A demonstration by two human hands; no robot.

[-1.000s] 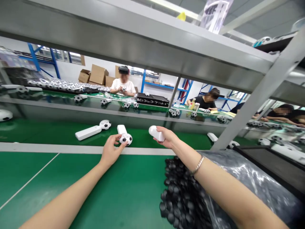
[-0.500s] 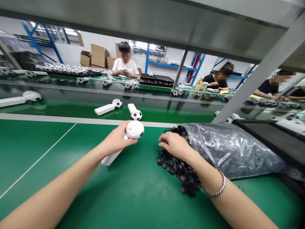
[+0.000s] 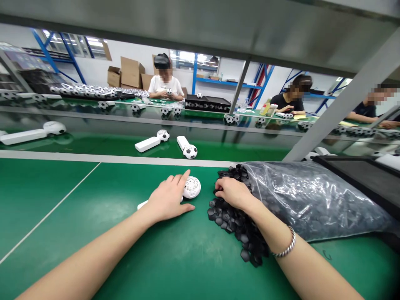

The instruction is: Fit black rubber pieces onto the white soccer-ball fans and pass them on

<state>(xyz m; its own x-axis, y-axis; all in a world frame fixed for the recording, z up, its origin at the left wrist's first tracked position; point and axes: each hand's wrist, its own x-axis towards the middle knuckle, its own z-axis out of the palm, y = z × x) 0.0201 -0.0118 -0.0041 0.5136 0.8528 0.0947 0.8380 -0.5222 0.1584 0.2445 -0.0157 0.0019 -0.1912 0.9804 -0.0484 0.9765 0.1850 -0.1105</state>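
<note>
My left hand [image 3: 170,198] rests over a white handheld fan with a football-shaped head [image 3: 191,187], lying on the green work surface. Its fingers are stretched out and the thumb stands apart, covering most of the handle. The head shows a white openwork grille facing up. To the right, my right hand [image 3: 231,191] has its fingers curled together at a heap of small black plastic pieces [image 3: 233,216], many of them hexagonal. The fingertips seem to pinch a black piece, partly hidden by the hand. The heap spills from a clear plastic bag [image 3: 300,200].
Beyond the pale edge strip lie more football fans [image 3: 189,151] on a green belt. A black tray [image 3: 353,175] stands at right, near a slanted metal post [image 3: 325,108]. A metal shelf [image 3: 200,25] hangs overhead. Several people work across the line.
The fan in my left hand has come down onto the surface, slightly right, and the hand has spread out over it. My right hand's fingers have closed in at the black pieces.
</note>
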